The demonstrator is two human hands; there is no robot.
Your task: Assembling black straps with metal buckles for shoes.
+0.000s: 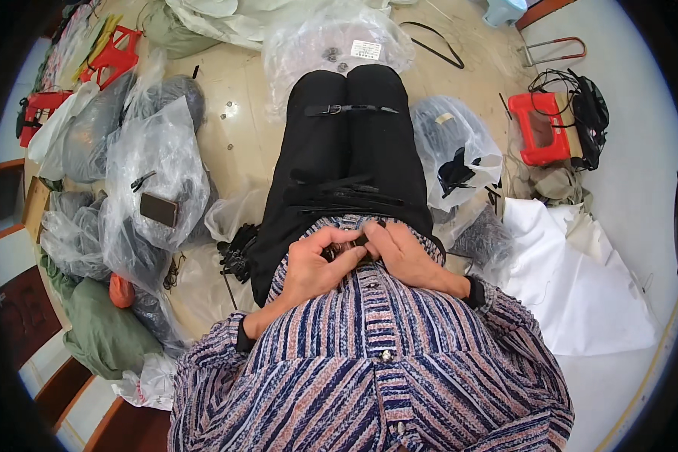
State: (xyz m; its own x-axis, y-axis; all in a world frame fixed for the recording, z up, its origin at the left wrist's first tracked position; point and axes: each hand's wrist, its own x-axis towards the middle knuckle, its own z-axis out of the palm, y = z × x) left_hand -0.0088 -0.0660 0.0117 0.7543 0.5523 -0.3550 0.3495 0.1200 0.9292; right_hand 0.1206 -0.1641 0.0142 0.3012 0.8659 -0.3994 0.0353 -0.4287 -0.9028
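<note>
My left hand (314, 265) and my right hand (408, 255) meet at my waist, fingers closed in a pinch. Between the fingertips is a small dark, shiny piece (361, 242), mostly covered, so its kind is unclear. Just beyond them, several thin black straps (354, 197) lie loosely across my black-trousered lap. Farther out, one black strap with a silver buckle (333, 109) rests flat across my knees. A bundle of black straps (239, 251) sits beside my left thigh.
Clear plastic bags (158, 151) crowd the left, with a dark phone-like rectangle (159, 210) on one. Ahead lies a clear bag (301, 56) with a white label. At right are an open bag (448, 143) holding black pieces, a red-framed device (539, 129) with cables, and white cloth (572, 294).
</note>
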